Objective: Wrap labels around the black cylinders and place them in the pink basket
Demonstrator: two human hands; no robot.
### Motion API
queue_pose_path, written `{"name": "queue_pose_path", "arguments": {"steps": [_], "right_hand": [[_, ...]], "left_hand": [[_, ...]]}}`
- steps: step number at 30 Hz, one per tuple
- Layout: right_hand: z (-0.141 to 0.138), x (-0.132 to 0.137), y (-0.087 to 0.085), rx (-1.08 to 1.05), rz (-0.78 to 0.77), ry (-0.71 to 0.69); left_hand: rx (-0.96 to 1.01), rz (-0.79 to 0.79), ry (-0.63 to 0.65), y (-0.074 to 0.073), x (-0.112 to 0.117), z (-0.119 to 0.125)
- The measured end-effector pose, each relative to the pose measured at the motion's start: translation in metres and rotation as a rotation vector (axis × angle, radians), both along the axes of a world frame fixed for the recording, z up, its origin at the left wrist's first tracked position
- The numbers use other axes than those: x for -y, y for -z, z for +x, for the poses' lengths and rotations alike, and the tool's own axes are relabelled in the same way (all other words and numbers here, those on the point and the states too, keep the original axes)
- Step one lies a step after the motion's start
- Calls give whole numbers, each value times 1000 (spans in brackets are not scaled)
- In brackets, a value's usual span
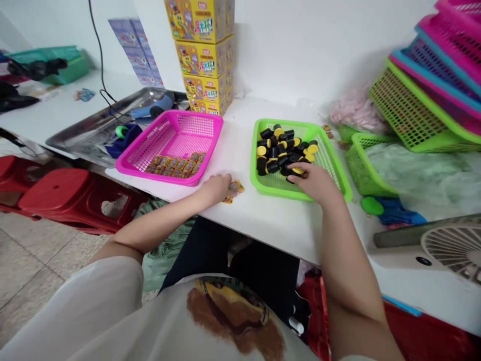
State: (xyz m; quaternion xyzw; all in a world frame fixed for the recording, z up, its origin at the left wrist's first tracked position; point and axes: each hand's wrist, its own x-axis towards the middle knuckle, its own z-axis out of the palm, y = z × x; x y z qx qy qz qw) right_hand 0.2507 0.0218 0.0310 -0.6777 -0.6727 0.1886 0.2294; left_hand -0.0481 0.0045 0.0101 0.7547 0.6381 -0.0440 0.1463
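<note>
My left hand (215, 190) rests at the table's front edge with its fingers closed on a small orange printed wrapper (236, 187). Part of that wrapper is covered by the fingers. Inside the green basket (340, 183), my right hand (316, 181) pinches a small black tub with a yellow lid (297, 171). Several more black tubs (273, 152) with yellow lids lie jumbled in this basket. To the left stands a pink basket (130, 163), where tubs wrapped in orange print (175, 166) lie in rows along the near side.
Yellow printed boxes (203, 60) are stacked at the wall. A metal tray (78, 133) holds a tape dispenser (122, 140) and a blue heat gun (152, 108). At right are stacked baskets (404, 108) and a fan (458, 245). Red stools (63, 190) stand left.
</note>
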Motion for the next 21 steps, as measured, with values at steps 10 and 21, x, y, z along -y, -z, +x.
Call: {"name": "queue_pose_path", "arguments": {"steps": [10, 21], "right_hand": [[0, 1, -1, -27, 19, -2], [3, -4, 16, -74, 238, -3]], "left_hand": [[329, 58, -38, -12, -3, -11], [1147, 617, 620, -48, 3, 6]]}}
